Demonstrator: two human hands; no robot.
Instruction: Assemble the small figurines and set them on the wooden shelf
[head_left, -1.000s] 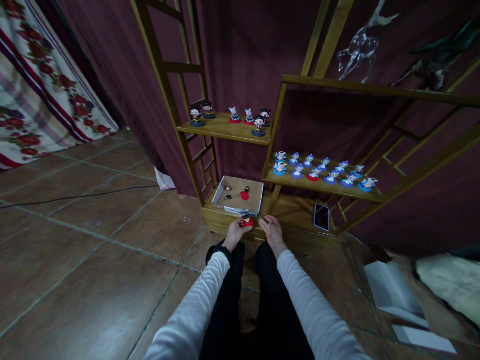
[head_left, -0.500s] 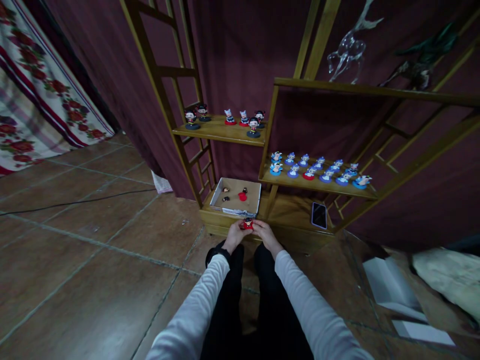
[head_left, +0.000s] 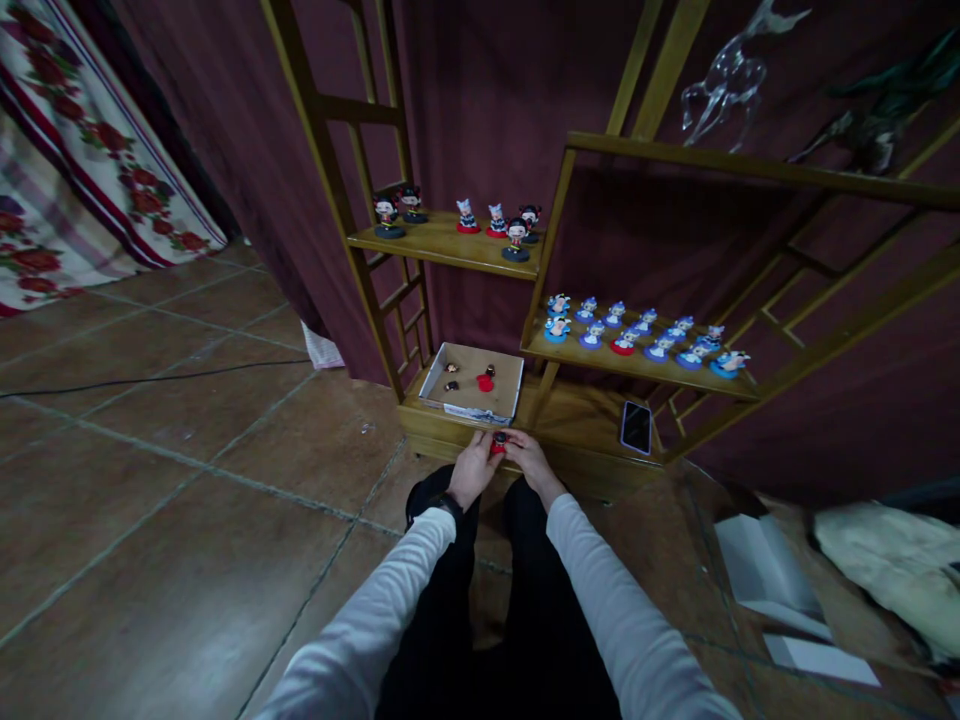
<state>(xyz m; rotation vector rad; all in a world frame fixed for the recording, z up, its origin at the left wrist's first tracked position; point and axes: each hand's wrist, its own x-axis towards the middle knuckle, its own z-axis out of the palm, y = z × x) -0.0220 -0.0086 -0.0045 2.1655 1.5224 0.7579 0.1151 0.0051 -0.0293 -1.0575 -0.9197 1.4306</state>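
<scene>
My left hand [head_left: 475, 465] and my right hand [head_left: 529, 458] meet in front of the lowest wooden shelf, both pinched on a small red-based figurine [head_left: 499, 441] with a dark head. Just beyond them a shallow cardboard box [head_left: 507, 396] lies on that shelf, holding a red base piece [head_left: 485, 382] and a few small dark parts. Several blue-based figurines [head_left: 641, 335] stand in rows on the middle shelf to the right. More figurines [head_left: 465, 217] stand on the upper left shelf.
A phone [head_left: 636, 427] lies flat on the bottom shelf at the right. White paper sheets [head_left: 765, 575] and a pale bag [head_left: 892, 565] lie on the tiled floor at right. A cable [head_left: 150, 380] crosses the floor at left. A floral cloth [head_left: 67, 170] hangs at far left.
My right hand, open and apart a second ago, has come over to the figurine held by my left hand. Both hands now grip it together.
</scene>
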